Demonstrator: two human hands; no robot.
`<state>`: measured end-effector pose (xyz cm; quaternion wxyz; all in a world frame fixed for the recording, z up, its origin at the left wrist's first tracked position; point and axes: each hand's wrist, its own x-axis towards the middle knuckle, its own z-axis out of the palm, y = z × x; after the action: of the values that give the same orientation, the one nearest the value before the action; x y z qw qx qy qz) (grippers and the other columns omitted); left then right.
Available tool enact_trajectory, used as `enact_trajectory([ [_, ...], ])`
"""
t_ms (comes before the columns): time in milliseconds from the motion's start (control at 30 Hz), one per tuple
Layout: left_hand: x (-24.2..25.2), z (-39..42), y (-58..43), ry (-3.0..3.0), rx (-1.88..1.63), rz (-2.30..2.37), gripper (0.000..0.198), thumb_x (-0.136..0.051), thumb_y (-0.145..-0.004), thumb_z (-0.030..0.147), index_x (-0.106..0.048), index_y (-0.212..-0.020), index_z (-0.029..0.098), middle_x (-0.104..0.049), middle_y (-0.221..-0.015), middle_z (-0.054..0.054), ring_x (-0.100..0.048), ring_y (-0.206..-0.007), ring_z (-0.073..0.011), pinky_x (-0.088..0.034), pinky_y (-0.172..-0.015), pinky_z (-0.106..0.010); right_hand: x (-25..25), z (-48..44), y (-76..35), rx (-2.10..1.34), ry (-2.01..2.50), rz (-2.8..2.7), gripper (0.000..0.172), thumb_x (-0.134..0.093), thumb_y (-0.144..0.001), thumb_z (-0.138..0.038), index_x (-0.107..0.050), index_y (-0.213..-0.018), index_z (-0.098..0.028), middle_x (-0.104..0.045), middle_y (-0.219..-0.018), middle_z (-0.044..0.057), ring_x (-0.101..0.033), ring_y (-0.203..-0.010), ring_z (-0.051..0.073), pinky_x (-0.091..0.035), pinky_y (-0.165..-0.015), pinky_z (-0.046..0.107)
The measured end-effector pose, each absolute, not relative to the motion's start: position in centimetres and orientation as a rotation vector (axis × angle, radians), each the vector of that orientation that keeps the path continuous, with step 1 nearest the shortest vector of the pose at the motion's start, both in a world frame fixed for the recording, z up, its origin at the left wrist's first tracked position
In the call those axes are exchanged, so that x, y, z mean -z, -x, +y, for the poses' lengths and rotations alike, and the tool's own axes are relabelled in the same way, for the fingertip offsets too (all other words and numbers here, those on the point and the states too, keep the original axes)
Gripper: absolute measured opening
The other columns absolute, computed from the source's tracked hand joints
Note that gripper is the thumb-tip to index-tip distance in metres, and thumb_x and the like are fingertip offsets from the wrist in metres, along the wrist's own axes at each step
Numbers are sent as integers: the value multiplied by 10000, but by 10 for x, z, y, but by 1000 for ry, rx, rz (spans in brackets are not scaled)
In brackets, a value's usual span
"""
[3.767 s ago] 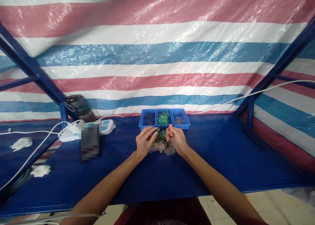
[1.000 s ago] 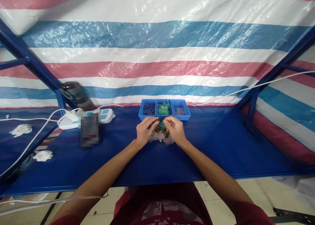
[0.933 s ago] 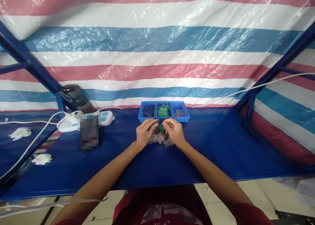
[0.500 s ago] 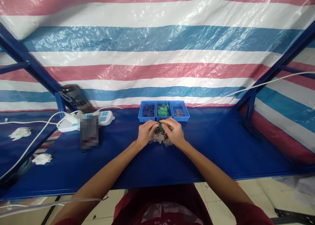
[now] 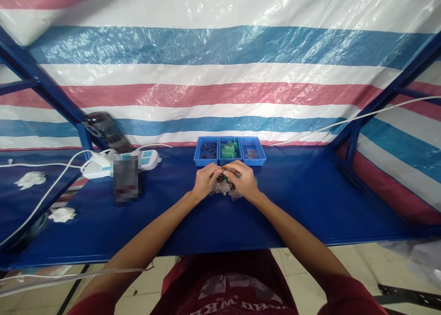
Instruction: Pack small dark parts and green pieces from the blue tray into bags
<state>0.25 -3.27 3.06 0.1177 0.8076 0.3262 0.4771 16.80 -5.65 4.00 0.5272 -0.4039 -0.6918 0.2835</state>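
Observation:
My left hand (image 5: 206,180) and my right hand (image 5: 243,179) meet fingertip to fingertip over a small pile of mixed parts (image 5: 223,187) on the blue table. Both have their thumbs and fingers pinched together. What lies between the fingertips is too small and covered to name. The pile holds clear plastic pieces, dark bits and some green ones, partly hidden under my hands. Just behind stand three joined blue bins: the left bin (image 5: 197,157) has several small dark parts, the middle one green pieces (image 5: 228,148), the right one clear flat pieces (image 5: 251,153).
On the left of the table (image 5: 292,204) lie a white power strip (image 5: 149,159) with cables, a blurred-out dark object (image 5: 127,179) and a dark bottle-like item (image 5: 107,130). Crumpled white tissue (image 5: 62,214) is near the left edge. Blue frame posts and a striped sheet (image 5: 220,92) enclose the back.
The view has tilted slightly, so the scene sits a little higher. My hands stay pinched together over the pile, with only slight finger movement.

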Motion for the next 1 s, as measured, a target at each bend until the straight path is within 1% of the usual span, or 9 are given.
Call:
enact_trajectory([
  [133, -32, -34, -3, -2348, -1392, 964, 271, -444, -934, 311, -608, -782, 158, -591, -695, -26, -548, -646, -113, -426, -619, -223, -38, -56, -167, -666, 980, -1640, 227, -554, -858, -388, -675, -920, -206, -591, -834, 45, -566, -652, 140, -469, -592, 259],
  [233, -33, -35, -2, -2343, -1402, 998, 224, -471, -922, 311, -610, -841, 154, -608, -751, -28, -544, -638, -106, -425, -620, -221, -37, -54, -167, -652, 982, -1639, 242, -545, -862, -400, -670, -919, -199, -582, -822, 43, -551, -615, 129, -470, -569, 252],
  [333, -32, -35, -2, -2335, -1394, 1026, 178, -496, -910, 297, -610, -907, 160, -619, -809, -28, -533, -624, -96, -428, -621, -216, -37, -53, -168, -624, 974, -1642, 249, -541, -865, -404, -667, -932, -200, -578, -811, 42, -546, -607, 128, -474, -561, 251],
  [433, -32, -35, -2, -2332, -1395, 1024, 153, -504, -906, 272, -611, -945, 170, -626, -844, -29, -548, -655, -99, -438, -645, -217, -37, -54, -167, -597, 970, -1637, 236, -540, -868, -394, -668, -921, -202, -576, -804, 39, -544, -601, 126, -472, -559, 253],
  [600, -31, -34, -3, -2336, -1420, 992, 141, -504, -908, 255, -610, -896, 164, -621, -810, -32, -573, -715, -116, -444, -671, -220, -37, -55, -165, -553, 961, -1625, 196, -562, -861, -362, -671, -886, -201, -577, -782, 31, -551, -621, 130, -470, -584, 256],
  [833, -33, -33, -2, -2339, -1436, 975, 148, -517, -903, 274, -605, -871, 161, -608, -783, -32, -567, -678, -112, -436, -625, -214, -35, -54, -164, -534, 962, -1622, 187, -562, -862, -347, -672, -877, -197, -597, -803, 37, -547, -621, 128, -460, -580, 254],
  [1000, -31, -33, -2, -2332, -1441, 1001, 154, -535, -892, 294, -592, -838, 162, -596, -767, -24, -533, -625, -98, -422, -601, -211, -34, -54, -165, -557, 958, -1627, 182, -560, -862, -335, -672, -901, -197, -569, -771, 28, -545, -608, 126, -454, -569, 252],
])
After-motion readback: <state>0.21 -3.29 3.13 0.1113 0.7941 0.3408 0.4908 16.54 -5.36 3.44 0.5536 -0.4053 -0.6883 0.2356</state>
